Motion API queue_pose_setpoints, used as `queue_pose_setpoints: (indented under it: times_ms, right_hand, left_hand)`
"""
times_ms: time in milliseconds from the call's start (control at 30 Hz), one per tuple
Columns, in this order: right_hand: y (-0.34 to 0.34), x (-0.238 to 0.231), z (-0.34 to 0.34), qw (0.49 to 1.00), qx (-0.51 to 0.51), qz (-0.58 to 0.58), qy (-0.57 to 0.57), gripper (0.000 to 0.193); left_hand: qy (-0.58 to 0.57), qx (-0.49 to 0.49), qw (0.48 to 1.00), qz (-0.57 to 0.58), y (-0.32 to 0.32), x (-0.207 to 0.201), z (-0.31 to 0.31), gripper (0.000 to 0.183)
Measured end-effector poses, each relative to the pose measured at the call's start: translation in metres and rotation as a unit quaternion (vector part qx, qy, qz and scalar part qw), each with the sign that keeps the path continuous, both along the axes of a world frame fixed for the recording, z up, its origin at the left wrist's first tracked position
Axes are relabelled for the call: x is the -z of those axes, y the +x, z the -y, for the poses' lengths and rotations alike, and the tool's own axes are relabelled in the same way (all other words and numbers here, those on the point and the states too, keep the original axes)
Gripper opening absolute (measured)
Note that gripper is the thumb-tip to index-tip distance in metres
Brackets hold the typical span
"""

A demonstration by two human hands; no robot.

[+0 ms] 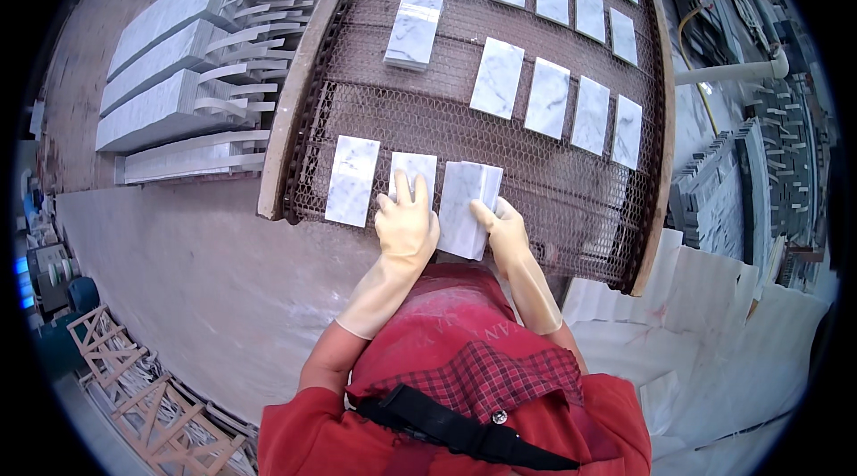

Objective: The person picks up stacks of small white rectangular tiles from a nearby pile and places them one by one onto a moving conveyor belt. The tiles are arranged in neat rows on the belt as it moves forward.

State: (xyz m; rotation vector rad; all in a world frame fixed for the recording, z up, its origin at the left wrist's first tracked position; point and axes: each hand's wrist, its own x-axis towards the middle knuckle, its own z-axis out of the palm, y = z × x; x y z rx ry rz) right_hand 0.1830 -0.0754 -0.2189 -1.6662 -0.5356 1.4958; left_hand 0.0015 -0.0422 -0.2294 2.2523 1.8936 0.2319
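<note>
Both my hands wear pale cream rubber gloves. My left hand (408,224) lies with its fingers stretched and apart on a white, grey-veined marble tile (416,165) at the near end of a mesh conveyor belt (553,195). My right hand (506,233) grips the right edge of a small stack of marble tiles (460,208), its thumb on the top; the fingers beneath are partly hidden. The stack's layers are slightly fanned out. To the left of my left hand, a single marble tile (353,181) rests flat on the mesh.
Farther up the belt lie rows of single tiles (497,78) and a short tile pile (413,32). Raised side rails (302,88) border the belt. Long stone slabs (161,97) with curved pale strips are stacked at left. Grey slab pieces (719,195) stand at right, wooden frames (165,413) at lower left.
</note>
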Motion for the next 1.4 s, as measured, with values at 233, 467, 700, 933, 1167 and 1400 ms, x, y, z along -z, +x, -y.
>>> queue_pose_setpoints:
  times_ms: [233,467,700,933,1167,1400]
  right_hand:
    - [0.021,-0.033,0.016,0.997,0.014,0.078,-0.021,0.038]
    - [0.058,-0.008,0.035,0.991,0.028,0.129,-0.030,0.038]
    - [0.058,-0.044,0.039,0.955,0.019,0.290,-0.055,0.051]
    - [0.065,-0.062,0.062,0.946,0.047,0.317,0.037,0.045]
    - [0.057,-0.052,0.076,0.932,0.008,0.357,0.068,0.043]
    - [0.053,-0.051,0.082,0.932,-0.019,0.360,0.031,0.044]
  left_hand:
    - [-0.001,-0.009,1.000,-0.005,-0.001,0.000,-0.006,0.078]
    - [-0.012,0.011,0.999,0.028,-0.008,-0.007,-0.007,0.071]
    - [0.065,0.065,0.989,0.114,-0.025,-0.031,-0.039,0.059]
    - [0.186,0.011,0.968,0.167,-0.011,-0.035,-0.170,0.069]
    - [0.045,-0.085,0.992,0.081,0.048,-0.050,-0.281,0.097]
    - [-0.029,-0.151,0.988,0.028,0.076,-0.040,-0.303,0.105]
